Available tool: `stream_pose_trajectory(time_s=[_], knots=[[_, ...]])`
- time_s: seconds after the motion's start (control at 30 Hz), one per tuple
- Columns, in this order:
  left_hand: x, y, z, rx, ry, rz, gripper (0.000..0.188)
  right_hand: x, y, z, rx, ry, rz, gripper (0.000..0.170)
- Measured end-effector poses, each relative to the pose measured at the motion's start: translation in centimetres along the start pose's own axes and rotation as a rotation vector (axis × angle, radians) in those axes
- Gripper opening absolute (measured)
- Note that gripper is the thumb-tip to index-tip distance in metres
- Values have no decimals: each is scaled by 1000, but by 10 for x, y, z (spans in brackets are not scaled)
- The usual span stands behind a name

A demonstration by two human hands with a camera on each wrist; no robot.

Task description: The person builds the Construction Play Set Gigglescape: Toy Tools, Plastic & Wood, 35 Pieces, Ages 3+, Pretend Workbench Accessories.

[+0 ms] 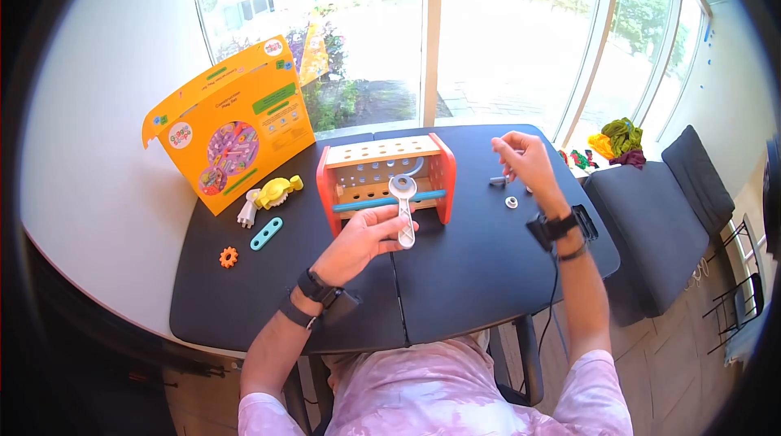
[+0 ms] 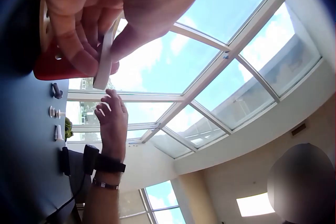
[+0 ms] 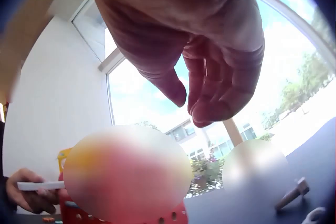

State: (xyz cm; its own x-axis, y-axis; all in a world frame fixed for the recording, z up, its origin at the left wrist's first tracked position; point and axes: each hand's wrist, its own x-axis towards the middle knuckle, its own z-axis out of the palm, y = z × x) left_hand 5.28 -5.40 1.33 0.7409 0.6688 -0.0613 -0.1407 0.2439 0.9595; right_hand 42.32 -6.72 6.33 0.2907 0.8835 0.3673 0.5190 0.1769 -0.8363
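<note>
In the head view my left hand pinches the handle of a white wrench-like piece, whose round end with a grey ring points up. It is held in front of a red-sided toy workbench with a blue bar. My right hand hangs above the table's right part, fingers loosely bent, holding nothing. Below it lie a grey bolt and a small white round piece. The right wrist view shows the bolt under my right hand, apart from it.
An orange box stands at the back left. Near it lie yellow and white pieces, a teal strip and an orange gear. Right of the dark table is a grey seat beside colourful cloth.
</note>
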Motion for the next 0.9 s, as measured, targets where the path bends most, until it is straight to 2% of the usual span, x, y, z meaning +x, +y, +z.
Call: stream_pose_trajectory(time_s=[0.07, 0.13, 0.2, 0.23, 0.3, 0.33, 0.43, 0.53, 0.63, 0.73, 0.9], knots=[[8, 4, -3, -33, 4, -18, 44, 25, 44, -20, -277, -5, 14, 22], [18, 5, -7, -56, 2, -7, 41, 54, 101, -31, -563, -54, -5, 24], [24, 5, -10, -80, 4, -7, 39, 60, 141, -31, -682, -139, -19, 28], [27, 6, -10, -91, 5, -13, 39, 58, 144, -27, -741, -182, -26, 31], [32, 8, -10, -106, 12, -18, 39, 58, 147, -24, -661, -258, 98, 31], [35, 8, -10, -111, 17, -18, 38, 57, 145, -23, -620, -299, 164, 31], [42, 7, -16, -118, 13, -27, 35, 55, 142, -20, -572, -277, 145, 29], [45, 9, -19, -127, 23, -31, 31, 58, 136, -23, -453, -296, 249, 25], [53, 6, -24, -159, 15, -24, 31, 62, 126, -24, -268, -183, 172, 23], [58, 3, -28, -186, -2, -8, 32, 84, 95, -23, -133, -124, 9, 24], [66, 1, -31, -215, -12, -9, 34, 109, -23, 10, -80, -167, -246, 30]])
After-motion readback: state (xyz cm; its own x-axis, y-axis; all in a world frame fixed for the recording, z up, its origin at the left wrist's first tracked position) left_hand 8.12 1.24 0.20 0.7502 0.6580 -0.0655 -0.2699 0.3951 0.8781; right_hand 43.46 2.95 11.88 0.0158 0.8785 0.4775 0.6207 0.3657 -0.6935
